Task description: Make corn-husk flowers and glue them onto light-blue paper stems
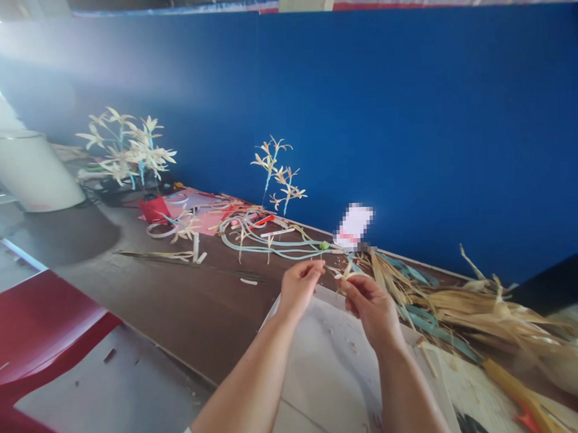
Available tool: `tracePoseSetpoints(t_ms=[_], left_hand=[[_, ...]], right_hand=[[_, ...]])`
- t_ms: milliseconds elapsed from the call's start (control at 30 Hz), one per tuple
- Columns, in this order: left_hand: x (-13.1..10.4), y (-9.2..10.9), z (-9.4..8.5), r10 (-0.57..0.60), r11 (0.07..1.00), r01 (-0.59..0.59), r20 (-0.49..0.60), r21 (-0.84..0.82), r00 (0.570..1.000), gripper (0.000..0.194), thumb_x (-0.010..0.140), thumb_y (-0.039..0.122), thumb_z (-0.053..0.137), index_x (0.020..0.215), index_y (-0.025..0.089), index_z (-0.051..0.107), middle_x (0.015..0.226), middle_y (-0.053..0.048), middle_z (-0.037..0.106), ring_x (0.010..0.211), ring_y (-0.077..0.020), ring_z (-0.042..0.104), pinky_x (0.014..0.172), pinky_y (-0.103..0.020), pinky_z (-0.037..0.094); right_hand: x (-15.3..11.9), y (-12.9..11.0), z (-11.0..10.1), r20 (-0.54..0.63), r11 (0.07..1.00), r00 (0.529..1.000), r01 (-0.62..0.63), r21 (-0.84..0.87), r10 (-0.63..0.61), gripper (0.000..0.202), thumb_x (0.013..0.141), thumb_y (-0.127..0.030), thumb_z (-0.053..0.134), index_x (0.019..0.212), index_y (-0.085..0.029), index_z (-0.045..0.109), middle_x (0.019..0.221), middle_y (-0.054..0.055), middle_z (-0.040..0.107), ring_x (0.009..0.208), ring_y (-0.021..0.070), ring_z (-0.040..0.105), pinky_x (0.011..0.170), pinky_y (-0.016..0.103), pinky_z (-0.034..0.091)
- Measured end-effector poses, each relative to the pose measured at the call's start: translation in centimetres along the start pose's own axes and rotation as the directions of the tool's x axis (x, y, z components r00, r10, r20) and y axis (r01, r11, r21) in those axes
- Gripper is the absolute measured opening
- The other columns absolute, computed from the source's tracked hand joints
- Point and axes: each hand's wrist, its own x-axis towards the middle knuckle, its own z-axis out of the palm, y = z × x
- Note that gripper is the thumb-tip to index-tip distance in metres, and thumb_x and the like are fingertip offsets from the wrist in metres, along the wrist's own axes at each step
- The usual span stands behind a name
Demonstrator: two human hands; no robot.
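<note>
Leftward, brown table stretches past the white board; husks crowd the right. Both arms reach forward: the right hand pinches one pale flower near the board's far edge; the left hand, fingertips pressed together, is just beside it, contents unclear. Two sprigs stand by the blue wall.

Bright light comes from the upper left, making the blue wall hazy there. The edges look blurry and stretched
</note>
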Motion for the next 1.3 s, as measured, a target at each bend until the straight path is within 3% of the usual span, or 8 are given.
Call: tracePoseSetpoints(t_ms=[200,333,400,500,800,1300], left_hand=[[0.0,0.7,-1.2,-0.123,0.987,0.139,0.17,-0.085,0.978,0.054,0.07,0.063,0.058,0.088,0.015,0.072,0.084,-0.007,0.067,0.069,-0.0133,0.054,0.061,-0.024,0.038],[-0.1,0.4,-1.3,-0.141,0.982,0.169,0.278,-0.08,0.95,0.047,0.064,0.057,0.067,0.08,0.014,0.071,0.059,0.0,0.056,0.054,-0.0085,0.043,0.058,-0.024,0.033],[0.0,0.3,-1.3,-0.138,0.982,0.166,0.257,-0.087,0.956,0.038,0.061,0.049,0.073,0.074,0.014,0.069,0.055,0.003,0.053,0.053,-0.0077,0.041,0.059,-0.024,0.032],[0.0,0.3,-1.2,-0.128,0.985,0.148,0.199,-0.092,0.972,0.028,0.06,0.039,0.074,0.07,0.014,0.068,0.062,0.001,0.059,0.059,-0.0088,0.047,0.065,-0.024,0.036],[-0.1,0.4,-0.9,-0.117,0.979,0.144,0.181,-0.143,0.977,0.025,0.06,0.036,0.073,0.07,0.013,0.068,0.065,-0.001,0.062,0.061,-0.0099,0.051,0.066,-0.025,0.039],[-0.2,0.5,-0.7,-0.123,0.977,0.141,0.119,-0.158,0.985,0.022,0.063,0.032,0.07,0.074,0.013,0.07,0.067,-0.005,0.065,0.063,-0.0124,0.056,0.066,-0.026,0.042]], right_hand=[[-0.1,0.5,0.0,0.206,0.984,0.978,0.037,-0.171,-0.001,0.025,0.071,-0.04,0.071,0.081,-0.018,0.064,0.054,-0.002,0.055,0.047,0.0089,0.043,0.044,0.021,0.032],[-0.2,0.8,0.0,0.263,0.977,0.964,0.025,-0.212,0.033,0.025,0.076,-0.041,0.067,0.085,-0.018,0.064,0.056,-0.001,0.059,0.043,0.0086,0.044,0.042,0.021,0.033],[-0.2,0.9,0.1,0.274,0.984,0.961,0.013,-0.176,0.036,0.025,0.075,-0.041,0.067,0.085,-0.018,0.063,0.066,0.002,0.064,0.05,0.0116,0.054,0.043,0.022,0.037],[-0.2,0.9,0.3,0.277,0.991,0.96,-0.004,-0.134,0.042,0.028,0.074,-0.042,0.069,0.086,-0.018,0.064,0.078,0.006,0.067,0.063,0.0164,0.063,0.048,0.024,0.043],[0.0,1.3,0.7,0.21,0.99,0.974,-0.051,-0.134,0.079,0.03,0.067,-0.04,0.075,0.085,-0.017,0.068,0.074,0.005,0.067,0.065,0.0189,0.065,0.051,0.025,0.048],[-0.2,1.1,1.5,0.08,0.992,0.994,-0.068,-0.104,0.077,0.031,0.061,-0.041,0.079,0.078,-0.016,0.069,0.062,0.004,0.066,0.056,0.0181,0.064,0.046,0.024,0.046]])
